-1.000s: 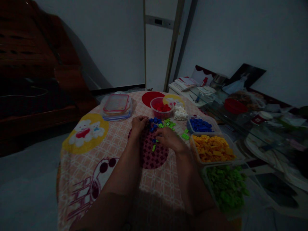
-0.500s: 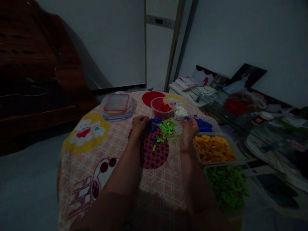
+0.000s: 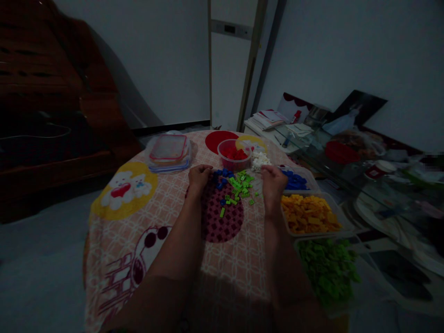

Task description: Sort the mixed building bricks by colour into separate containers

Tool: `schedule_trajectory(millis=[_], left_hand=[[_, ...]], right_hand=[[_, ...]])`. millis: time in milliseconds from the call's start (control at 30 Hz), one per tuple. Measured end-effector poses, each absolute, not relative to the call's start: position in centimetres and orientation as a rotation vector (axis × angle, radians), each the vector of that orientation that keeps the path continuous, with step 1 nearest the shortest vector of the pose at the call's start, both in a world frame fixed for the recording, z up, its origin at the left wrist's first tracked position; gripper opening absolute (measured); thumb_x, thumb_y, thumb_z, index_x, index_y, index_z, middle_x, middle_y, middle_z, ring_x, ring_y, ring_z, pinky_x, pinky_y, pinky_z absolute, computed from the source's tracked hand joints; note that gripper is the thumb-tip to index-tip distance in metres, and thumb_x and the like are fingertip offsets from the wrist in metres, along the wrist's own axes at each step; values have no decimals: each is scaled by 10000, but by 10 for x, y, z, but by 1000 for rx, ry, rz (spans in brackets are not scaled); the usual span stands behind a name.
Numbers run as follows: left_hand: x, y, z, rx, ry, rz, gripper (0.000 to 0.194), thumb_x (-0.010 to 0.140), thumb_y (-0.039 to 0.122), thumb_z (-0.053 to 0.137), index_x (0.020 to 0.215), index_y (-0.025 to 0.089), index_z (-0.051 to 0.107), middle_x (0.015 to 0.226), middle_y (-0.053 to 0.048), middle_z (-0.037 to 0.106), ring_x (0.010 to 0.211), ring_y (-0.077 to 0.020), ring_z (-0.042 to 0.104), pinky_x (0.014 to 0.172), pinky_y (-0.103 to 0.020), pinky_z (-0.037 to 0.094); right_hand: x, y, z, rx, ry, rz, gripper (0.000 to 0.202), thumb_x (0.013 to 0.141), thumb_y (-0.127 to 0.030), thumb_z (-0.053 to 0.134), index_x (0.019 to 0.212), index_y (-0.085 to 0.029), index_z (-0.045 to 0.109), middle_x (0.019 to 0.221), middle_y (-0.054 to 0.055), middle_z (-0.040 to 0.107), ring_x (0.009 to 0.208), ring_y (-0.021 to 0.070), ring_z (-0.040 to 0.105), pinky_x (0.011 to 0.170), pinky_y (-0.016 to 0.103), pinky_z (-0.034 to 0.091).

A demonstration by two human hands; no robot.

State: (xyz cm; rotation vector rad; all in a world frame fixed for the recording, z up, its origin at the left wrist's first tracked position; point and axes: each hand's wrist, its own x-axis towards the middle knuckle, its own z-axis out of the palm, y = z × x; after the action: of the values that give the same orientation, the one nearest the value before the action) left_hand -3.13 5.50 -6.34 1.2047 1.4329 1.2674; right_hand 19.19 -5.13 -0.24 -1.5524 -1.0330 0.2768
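My left hand (image 3: 200, 177) is at the left edge of a small pile of blue bricks (image 3: 222, 175), its fingers pinched together; anything between them is hidden. Lime-green bricks (image 3: 241, 184) lie loose just right of the blue ones, with a few strays nearer me. My right hand (image 3: 273, 184) hovers between the green bricks and a clear box of blue bricks (image 3: 294, 180). Its fingers are curled closed, and I cannot make out what is in them. Beyond its fingertips sits a heap of white bricks (image 3: 260, 161).
A round clear tub (image 3: 233, 165) of red bricks stands at the back. Along the right edge are boxes of yellow bricks (image 3: 308, 215) and green bricks (image 3: 328, 268). Stacked lidded containers (image 3: 169, 155) sit back left. A cluttered glass table (image 3: 333, 159) adjoins on the right.
The blue brick seen at my right fingertips no longer shows there. My right hand has turned slightly and its fingers are more curled; my left hand has shifted slightly left.
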Motion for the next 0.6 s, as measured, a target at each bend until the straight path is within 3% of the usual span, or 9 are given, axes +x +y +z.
schedule_trajectory(millis=[100,300,433,600], left_hand=[[-31,54,-63,1175,1421,1245,209,743,242,644,877,162,783,740,-46,749,644,-168,676,639,-259,520],[-31,54,-63,1189,1402,1267,207,733,227,643,869,155,782,728,-43,746,620,-160,662,622,-252,506],[-32,56,-65,1206,1427,1250,221,740,252,653,887,160,790,712,-43,744,639,-174,671,630,-262,509],[-33,57,-68,1232,1436,1243,233,746,263,652,904,168,795,719,-43,746,641,-174,673,640,-262,511]], right_hand=[[166,-50,-7,-1545,-1260,547,263,820,-281,562,950,-165,758,881,63,766,822,211,718,806,325,572],[122,-61,-8,-1557,-1828,778,252,803,-111,617,994,-170,771,924,53,772,849,183,713,810,267,525],[109,-68,-10,-1600,-2262,599,257,779,-53,628,964,-176,758,1011,80,758,985,221,686,881,292,487],[96,-76,-13,-1731,-2459,312,288,854,-40,510,1006,-174,715,1081,114,715,1009,234,646,864,314,468]])
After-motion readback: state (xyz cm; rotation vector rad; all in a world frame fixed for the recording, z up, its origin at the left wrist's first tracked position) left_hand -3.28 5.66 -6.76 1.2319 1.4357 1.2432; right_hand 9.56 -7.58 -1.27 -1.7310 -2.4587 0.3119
